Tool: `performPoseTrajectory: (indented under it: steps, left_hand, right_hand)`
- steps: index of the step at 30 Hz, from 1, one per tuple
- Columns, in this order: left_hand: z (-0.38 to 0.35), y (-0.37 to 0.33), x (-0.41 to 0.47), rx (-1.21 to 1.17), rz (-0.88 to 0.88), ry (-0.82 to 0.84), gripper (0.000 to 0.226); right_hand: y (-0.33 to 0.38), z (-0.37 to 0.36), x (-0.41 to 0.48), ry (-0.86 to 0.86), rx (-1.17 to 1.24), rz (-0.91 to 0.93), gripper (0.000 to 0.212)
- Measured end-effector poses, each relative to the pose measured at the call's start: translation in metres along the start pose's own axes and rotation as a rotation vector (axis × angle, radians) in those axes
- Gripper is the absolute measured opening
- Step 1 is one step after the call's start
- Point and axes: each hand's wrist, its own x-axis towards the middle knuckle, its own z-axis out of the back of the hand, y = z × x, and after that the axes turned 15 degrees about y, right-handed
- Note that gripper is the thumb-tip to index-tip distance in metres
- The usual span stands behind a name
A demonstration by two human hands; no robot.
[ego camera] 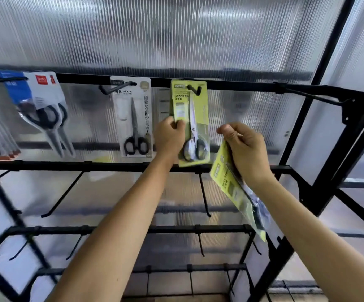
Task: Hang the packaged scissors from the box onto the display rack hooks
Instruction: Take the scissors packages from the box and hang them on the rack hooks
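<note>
Your left grip pinches the left edge of a green scissors pack, thumb in front and fingers curled behind the card. This pack hangs upright from a black hook on the top bar of the display rack, and the scissors inside point up, with the dark handles at the bottom.

Your right grip is closed around a second green scissors pack. The fingers curl over its upper part, and the pack is tilted, its lower end running down and to the right, below your wrist. It is just beside the hanging pack, to the right and lower, and it does not touch any hook.

To the left on the same bar, a white scissors pack with black handles hangs from its own hook, near the green one. Further left hangs a blue and white scissors pack, tilted, with more packs behind it at the edge of the view. On the lower bars of the rack, several bare hooks stick out toward you. Behind the rack stands a translucent ribbed panel.
</note>
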Motion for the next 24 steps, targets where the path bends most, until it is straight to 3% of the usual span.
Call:
performPoseTrajectory:
  steps: [2, 3, 5, 8, 10, 12, 14, 19, 24]
  left_hand:
    - [-0.002, 0.010, 0.012, 0.129, 0.141, 0.001, 0.048]
    - [-0.003, 0.011, 0.007, 0.104, 0.107, -0.039, 0.058]
    - [-0.004, 0.013, -0.019, -0.102, -0.121, -0.071, 0.052]
    - [-0.007, 0.016, -0.082, -0.388, -0.325, 0.255, 0.060]
    - [-0.011, 0.021, -0.109, -0.347, -0.397, 0.470, 0.059]
    - [-0.020, 0.027, -0.120, -0.231, -0.425, 0.548, 0.037]
    - [-0.029, 0.034, -0.119, -0.137, -0.431, 0.471, 0.015]
    - [-0.033, 0.044, -0.115, -0.215, -0.398, 0.149, 0.015]
    - [-0.014, 0.029, -0.108, -0.406, -0.429, 0.082, 0.012]
  right_hand:
    - [-0.006, -0.002, 0.010, -0.031, 0.010, -0.017, 0.020]
    - [-0.009, -0.002, 0.014, -0.052, 0.021, -0.027, 0.021]
    - [-0.014, -0.002, 0.020, -0.118, 0.065, -0.049, 0.023]
    - [-0.017, -0.002, 0.026, -0.241, 0.152, -0.101, 0.025]
    - [-0.017, -0.003, 0.030, -0.305, 0.229, -0.140, 0.028]
    - [-0.016, -0.005, 0.031, -0.348, 0.325, -0.172, 0.029]
    - [-0.010, -0.008, 0.031, -0.360, 0.454, -0.185, 0.030]
    - [0.011, -0.007, 0.017, -0.140, 0.605, -0.081, 0.025]
    - [-0.013, -0.006, -0.022, 0.131, 0.262, -0.006, 0.026]
